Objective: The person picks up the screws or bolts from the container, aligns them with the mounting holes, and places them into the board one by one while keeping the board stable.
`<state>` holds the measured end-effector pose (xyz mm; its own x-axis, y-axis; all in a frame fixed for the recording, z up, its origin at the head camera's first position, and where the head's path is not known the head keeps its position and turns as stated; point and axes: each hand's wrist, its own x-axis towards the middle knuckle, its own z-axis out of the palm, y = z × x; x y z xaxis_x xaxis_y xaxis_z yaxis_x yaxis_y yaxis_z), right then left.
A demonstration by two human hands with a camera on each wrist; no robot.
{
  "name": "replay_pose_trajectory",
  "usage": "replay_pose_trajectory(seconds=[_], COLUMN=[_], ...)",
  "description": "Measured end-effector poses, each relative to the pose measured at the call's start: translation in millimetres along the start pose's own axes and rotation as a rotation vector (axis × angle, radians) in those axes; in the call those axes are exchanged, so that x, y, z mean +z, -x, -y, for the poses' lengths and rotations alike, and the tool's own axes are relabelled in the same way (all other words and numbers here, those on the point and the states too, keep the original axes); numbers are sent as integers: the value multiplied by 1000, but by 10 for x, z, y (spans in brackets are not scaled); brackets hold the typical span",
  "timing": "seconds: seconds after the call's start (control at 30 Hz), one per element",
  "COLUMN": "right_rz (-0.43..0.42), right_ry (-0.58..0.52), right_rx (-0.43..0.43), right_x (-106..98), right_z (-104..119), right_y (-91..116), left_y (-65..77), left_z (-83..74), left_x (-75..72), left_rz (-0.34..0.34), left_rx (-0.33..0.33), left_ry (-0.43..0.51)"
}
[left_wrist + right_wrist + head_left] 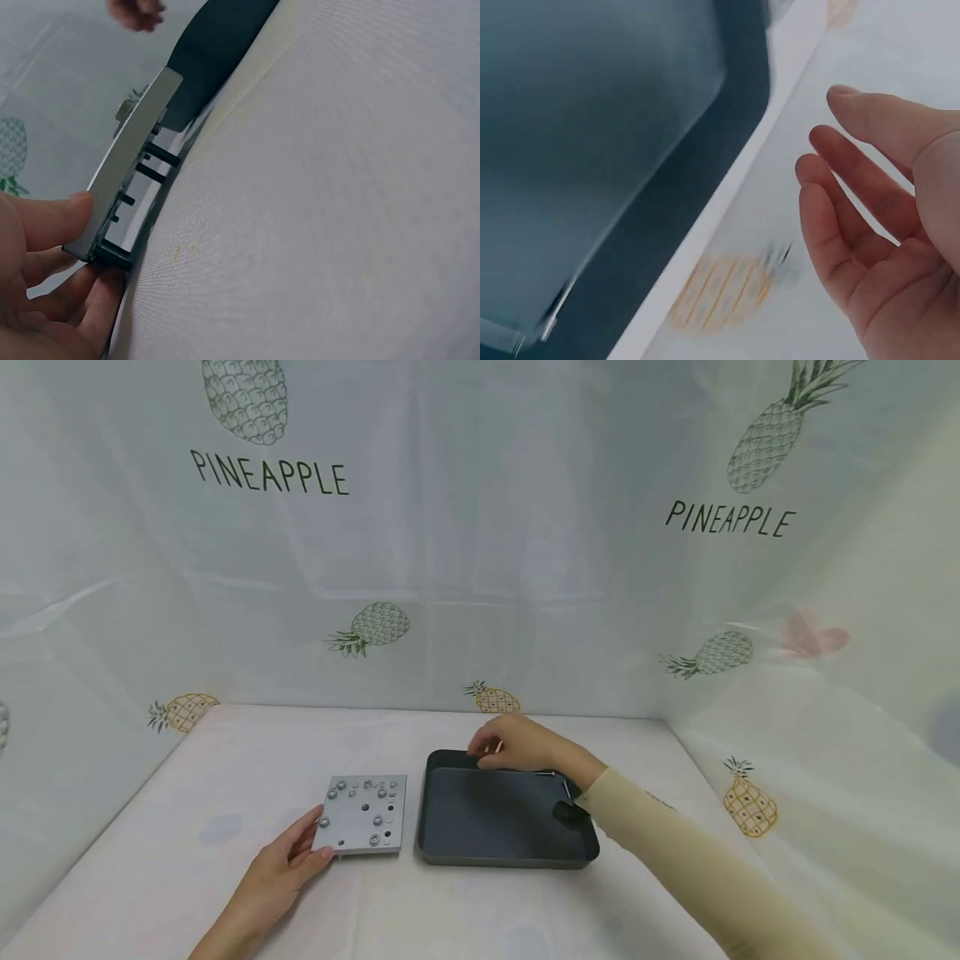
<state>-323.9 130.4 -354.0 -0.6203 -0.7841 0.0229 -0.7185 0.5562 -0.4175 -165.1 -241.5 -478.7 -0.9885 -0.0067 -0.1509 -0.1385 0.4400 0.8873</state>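
My left hand (273, 872) grips the lower left corner of a silver metal plate (347, 817), thumb on top and fingers at the side and underneath. Several socket-head screws and some open holes show on the plate's upper face. In the left wrist view the plate (127, 165) is seen edge-on, with dark screw shanks (161, 154) sticking out below it. My right hand (517, 743) hovers over the back rim of a dark grey tray (495, 862). Its fingers are loosely bent, and nothing lies between them in the right wrist view.
Inside the tray's right back corner lie thin shiny metal pieces (566, 788), partly covered by my right wrist. A small black shape (570, 815) shows beside the sleeve. The table (360, 910) has a pale cloth, and a pineapple-printed curtain (480, 560) stands behind it.
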Motion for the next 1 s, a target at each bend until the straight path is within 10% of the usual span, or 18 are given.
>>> replay_pose_trajectory(seconds=[0.4, 1.0], right_rz=[-29, -131], right_ry=[202, 419], right_rx=[203, 263], right_x=[20, 406], right_z=[-592, -754], right_y=[827, 861], left_y=[11, 5], left_z=[35, 17], left_x=[-20, 14], left_rz=[9, -12], left_rx=[-13, -2], left_ry=[15, 12])
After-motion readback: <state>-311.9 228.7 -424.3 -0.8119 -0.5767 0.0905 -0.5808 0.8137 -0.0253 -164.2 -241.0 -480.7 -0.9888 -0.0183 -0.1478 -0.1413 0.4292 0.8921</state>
